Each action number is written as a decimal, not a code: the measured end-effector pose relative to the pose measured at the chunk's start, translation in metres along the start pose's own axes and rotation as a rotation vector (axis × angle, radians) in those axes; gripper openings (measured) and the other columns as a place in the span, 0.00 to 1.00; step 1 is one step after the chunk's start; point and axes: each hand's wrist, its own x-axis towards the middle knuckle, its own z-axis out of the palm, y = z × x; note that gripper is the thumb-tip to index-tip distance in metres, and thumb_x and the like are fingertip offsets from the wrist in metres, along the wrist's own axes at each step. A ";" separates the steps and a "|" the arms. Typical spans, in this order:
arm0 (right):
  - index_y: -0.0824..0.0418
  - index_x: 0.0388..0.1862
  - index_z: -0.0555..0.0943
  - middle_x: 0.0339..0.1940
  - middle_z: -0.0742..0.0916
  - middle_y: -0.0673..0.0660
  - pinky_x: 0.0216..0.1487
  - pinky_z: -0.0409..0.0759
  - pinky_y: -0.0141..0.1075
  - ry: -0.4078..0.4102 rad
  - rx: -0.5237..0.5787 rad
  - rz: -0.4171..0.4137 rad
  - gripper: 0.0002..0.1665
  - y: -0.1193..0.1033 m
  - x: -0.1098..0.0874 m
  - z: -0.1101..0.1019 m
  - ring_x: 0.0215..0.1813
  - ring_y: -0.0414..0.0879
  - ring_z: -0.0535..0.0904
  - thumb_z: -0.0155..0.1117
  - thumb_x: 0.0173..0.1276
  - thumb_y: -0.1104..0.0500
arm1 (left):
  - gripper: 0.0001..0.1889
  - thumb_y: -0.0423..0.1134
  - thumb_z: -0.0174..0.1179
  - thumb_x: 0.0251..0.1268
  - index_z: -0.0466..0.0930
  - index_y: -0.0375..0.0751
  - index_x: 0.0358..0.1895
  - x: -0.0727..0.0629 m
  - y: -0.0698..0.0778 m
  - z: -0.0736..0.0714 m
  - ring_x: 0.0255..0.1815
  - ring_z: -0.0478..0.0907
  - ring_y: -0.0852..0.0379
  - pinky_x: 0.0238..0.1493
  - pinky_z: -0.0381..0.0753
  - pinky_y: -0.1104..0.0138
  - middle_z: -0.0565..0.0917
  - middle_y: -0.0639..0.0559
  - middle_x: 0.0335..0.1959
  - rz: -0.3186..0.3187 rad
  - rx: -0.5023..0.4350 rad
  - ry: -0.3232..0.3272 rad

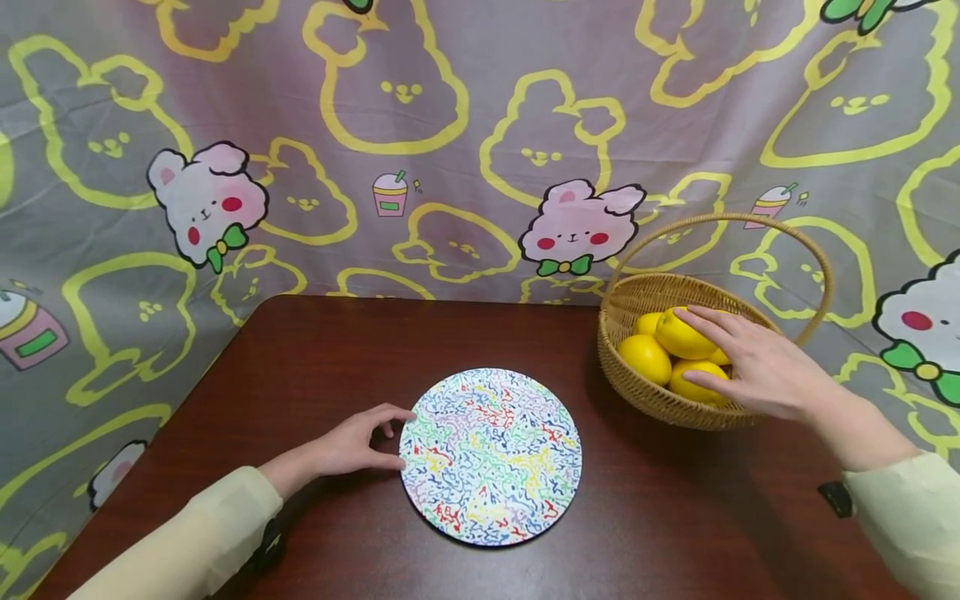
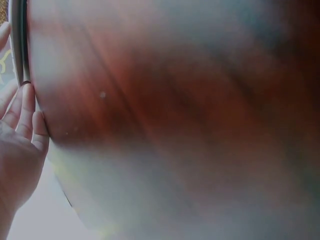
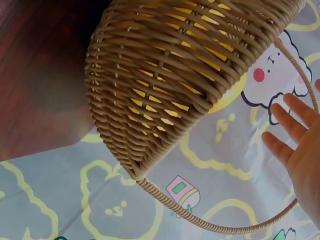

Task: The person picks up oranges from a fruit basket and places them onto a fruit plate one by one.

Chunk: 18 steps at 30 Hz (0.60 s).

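The left grip is at the near-left edge of a round board, thumb and forefinger spread apart along the rim and touching it, fingers relaxed rather than clenched. The board lies flat on the dark red-brown bench, immediately to the right of that grip; its white top carries squiggles in red, blue, green, yellow and purple, and its rim shows dark at the near side. The right grip is held over a wicker basket, fingers extended, thumb apart, grasping nothing. Below its fingers and to their left sit several yellow fruit (at least five are visible; contact with the fingertips cannot be confirmed). The basket stands on the bench, well to the right of the left grip and beyond the board, its arched handle rising behind the right grip. Pale sleeves cover both forearms behind the grips. Beyond both grips hangs a grey cloth printed with yellow outlines and white rabbit heads with green bows.
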 end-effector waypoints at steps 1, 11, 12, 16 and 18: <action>0.53 0.75 0.62 0.69 0.70 0.62 0.59 0.63 0.58 0.000 0.003 -0.001 0.47 0.000 0.000 -0.001 0.65 0.63 0.67 0.69 0.61 0.43 | 0.35 0.55 0.72 0.53 0.73 0.48 0.63 0.000 0.000 0.000 0.45 0.70 0.55 0.43 0.71 0.63 0.74 0.56 0.52 0.001 0.001 0.000; 0.50 0.75 0.62 0.69 0.70 0.61 0.57 0.66 0.61 -0.017 0.012 0.012 0.48 0.001 0.007 -0.010 0.65 0.63 0.66 0.71 0.59 0.43 | 0.34 0.54 0.73 0.51 0.73 0.48 0.62 0.001 0.000 -0.001 0.43 0.70 0.55 0.42 0.71 0.63 0.74 0.57 0.49 -0.008 0.000 -0.001; 0.50 0.75 0.62 0.69 0.70 0.62 0.56 0.67 0.62 -0.022 0.011 0.014 0.48 0.002 0.008 -0.012 0.65 0.63 0.66 0.71 0.59 0.43 | 0.34 0.54 0.73 0.51 0.73 0.48 0.62 0.001 0.001 -0.001 0.43 0.70 0.55 0.42 0.71 0.63 0.74 0.57 0.49 -0.011 -0.001 -0.001; 0.50 0.75 0.61 0.69 0.69 0.63 0.52 0.68 0.64 -0.057 0.010 0.046 0.46 0.007 0.012 -0.018 0.64 0.65 0.67 0.68 0.62 0.42 | 0.34 0.54 0.73 0.51 0.74 0.48 0.62 0.001 0.002 -0.001 0.43 0.71 0.55 0.42 0.71 0.63 0.74 0.57 0.49 -0.018 -0.001 -0.001; 0.50 0.75 0.61 0.70 0.68 0.64 0.52 0.68 0.65 -0.076 0.013 0.067 0.45 0.011 0.013 -0.021 0.65 0.66 0.66 0.67 0.63 0.42 | 0.34 0.54 0.73 0.51 0.74 0.48 0.62 0.000 0.002 -0.001 0.44 0.71 0.56 0.42 0.71 0.63 0.75 0.57 0.49 -0.023 -0.002 -0.002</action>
